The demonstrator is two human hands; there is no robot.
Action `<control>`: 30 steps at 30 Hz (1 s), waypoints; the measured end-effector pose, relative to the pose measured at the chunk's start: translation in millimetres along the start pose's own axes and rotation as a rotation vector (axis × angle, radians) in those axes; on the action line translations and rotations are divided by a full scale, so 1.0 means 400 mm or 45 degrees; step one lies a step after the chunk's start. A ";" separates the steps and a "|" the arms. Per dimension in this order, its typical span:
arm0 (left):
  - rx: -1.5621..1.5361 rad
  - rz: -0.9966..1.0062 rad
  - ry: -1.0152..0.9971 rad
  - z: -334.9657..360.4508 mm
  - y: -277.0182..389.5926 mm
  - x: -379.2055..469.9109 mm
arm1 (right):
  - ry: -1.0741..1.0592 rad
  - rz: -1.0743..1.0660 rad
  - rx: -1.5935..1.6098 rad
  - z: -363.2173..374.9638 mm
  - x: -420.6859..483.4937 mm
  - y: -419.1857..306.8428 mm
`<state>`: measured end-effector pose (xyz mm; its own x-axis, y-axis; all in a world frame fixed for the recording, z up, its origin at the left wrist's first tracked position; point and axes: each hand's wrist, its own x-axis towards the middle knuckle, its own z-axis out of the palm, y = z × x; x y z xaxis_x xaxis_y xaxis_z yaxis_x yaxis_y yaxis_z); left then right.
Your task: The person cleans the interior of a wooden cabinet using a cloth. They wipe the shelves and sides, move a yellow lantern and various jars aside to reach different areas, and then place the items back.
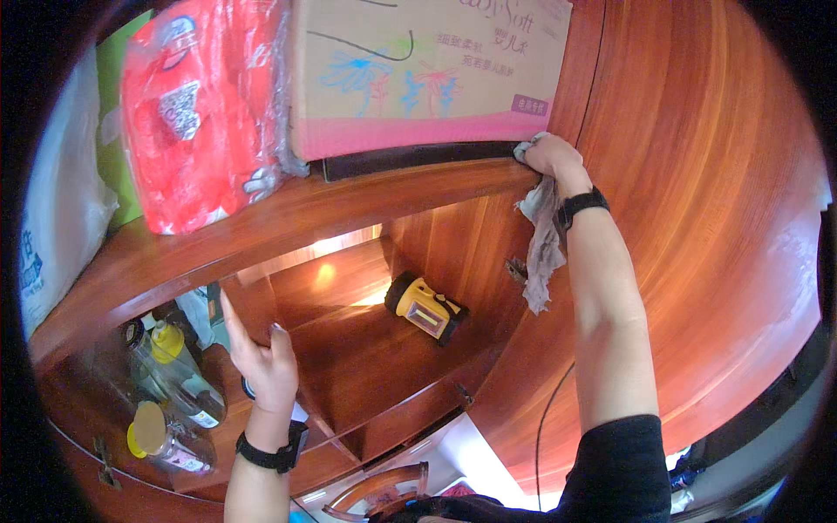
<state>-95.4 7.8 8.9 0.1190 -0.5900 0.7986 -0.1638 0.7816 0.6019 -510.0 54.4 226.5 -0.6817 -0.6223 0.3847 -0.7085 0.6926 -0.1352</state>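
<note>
My right hand (554,157) grips a crumpled grey cloth (543,242) at the right end of the upper wooden shelf (392,186). It is beside the lower corner of a cardboard box (431,72), and the rest of the cloth hangs below the shelf edge. My left hand (265,366) holds nothing, thumb and fingers apart, in front of the lower cabinet compartments. Whether its fingertips touch the cabinet I cannot tell. A yellow and black flashlight (425,308) lies in the lower right compartment.
A red plastic-wrapped package (203,118) and a white plastic bag (62,196) sit on the upper shelf. Clear bottles (183,379) and a lidded jar (170,438) stand lower left. A wooden cabinet panel (693,229) bounds the right. A wooden chair (379,490) is below.
</note>
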 end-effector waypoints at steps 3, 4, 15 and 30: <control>0.045 0.075 0.013 -0.009 0.008 0.022 | 0.141 -0.094 0.123 0.018 0.011 0.001; 0.104 0.123 0.028 -0.011 0.011 0.025 | 0.064 -0.103 0.128 0.015 0.007 -0.007; 0.059 0.160 -0.001 -0.019 0.060 0.036 | -0.147 -0.544 0.281 -0.073 -0.260 -0.231; 0.099 0.156 -0.075 -0.025 0.029 0.035 | -0.035 -0.952 0.244 -0.119 -0.462 -0.437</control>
<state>-86.0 10.5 27.0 0.0361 -0.5038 0.8631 -0.2494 0.8318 0.4959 -251.5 65.4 222.4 -0.0118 -0.9105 0.4133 -0.9999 0.0108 -0.0048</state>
